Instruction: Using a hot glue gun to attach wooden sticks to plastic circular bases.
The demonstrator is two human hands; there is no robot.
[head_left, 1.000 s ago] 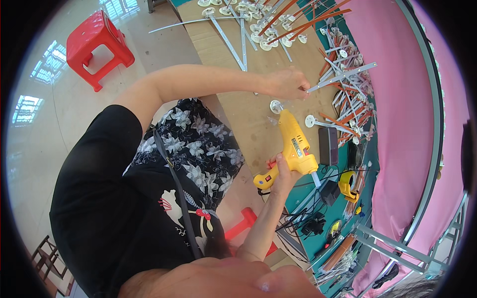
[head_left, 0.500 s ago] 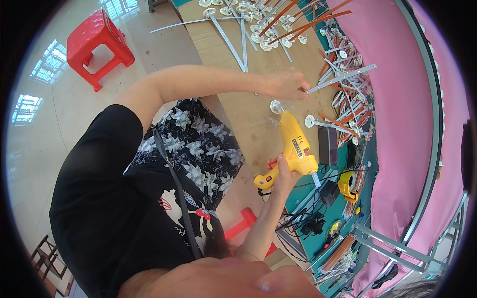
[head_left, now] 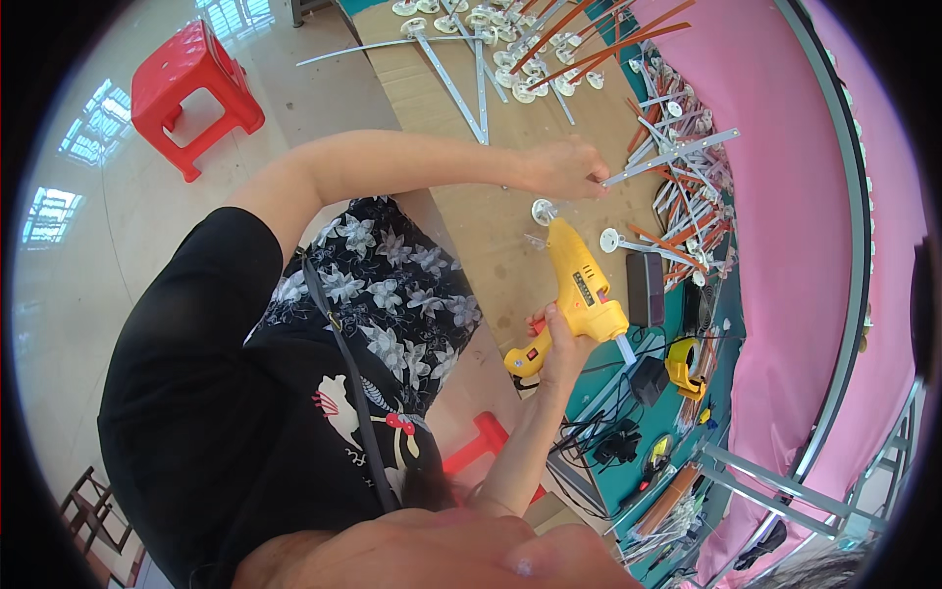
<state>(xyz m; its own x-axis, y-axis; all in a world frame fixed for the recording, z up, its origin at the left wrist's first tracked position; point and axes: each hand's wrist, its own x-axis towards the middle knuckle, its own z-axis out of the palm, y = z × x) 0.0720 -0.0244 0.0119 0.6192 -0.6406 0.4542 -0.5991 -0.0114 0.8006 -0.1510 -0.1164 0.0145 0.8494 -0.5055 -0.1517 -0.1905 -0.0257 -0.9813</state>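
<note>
My left hand (head_left: 569,167) is closed, its fingertips pinching the end of a pale grey flat strip (head_left: 672,157) dotted with small spots. The strip points away to the right, over a heap of similar pieces. My right hand (head_left: 561,344) grips a yellow hot glue gun (head_left: 579,280) by its handle, with a clear glue stick (head_left: 625,348) jutting from its back. The nozzle points up at a small round whitish disc (head_left: 542,212) on the cardboard (head_left: 500,265), just below my left hand. Whether the nozzle touches the disc I cannot tell.
Strips with round discs (head_left: 510,49) crowd the cardboard's far end. A tangled heap (head_left: 687,196) of grey and brown strips lies along the pink cloth (head_left: 785,245). Nearby are a dark box (head_left: 646,290), a yellow tape dispenser (head_left: 687,373) and black cables (head_left: 613,442). A red stool (head_left: 196,93) stands left.
The glue gun has tilted very slightly, its nozzle shifting a little to the left. My left hand keeps its hold on the strip, almost still.
</note>
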